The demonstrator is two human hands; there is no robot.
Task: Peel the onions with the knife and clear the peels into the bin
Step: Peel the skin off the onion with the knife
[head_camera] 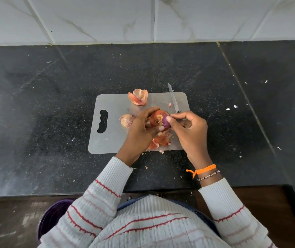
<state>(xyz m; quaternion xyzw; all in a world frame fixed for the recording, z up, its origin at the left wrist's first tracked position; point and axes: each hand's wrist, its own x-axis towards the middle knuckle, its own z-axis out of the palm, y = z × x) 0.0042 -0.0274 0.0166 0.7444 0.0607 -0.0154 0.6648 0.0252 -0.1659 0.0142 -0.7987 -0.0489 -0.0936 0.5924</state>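
Observation:
A partly peeled red onion (159,120) is held just above the grey cutting board (111,140). My left hand (141,129) grips it from the left and below. My right hand (188,129) pinches the skin at its right side with thumb and fingertips. The knife (173,99) lies on the board's far right, blade pointing away, its handle partly hidden behind my right hand. A second onion (126,120) sits on the board left of my left hand. Loose peels lie at the board's far edge (138,97) and under my hands (161,140).
The board lies on a dark speckled stone counter (53,104) with a white tiled wall (143,18) behind. Small peel scraps dot the counter. A purple bin (53,215) stands on the floor at lower left, partly hidden by my left sleeve.

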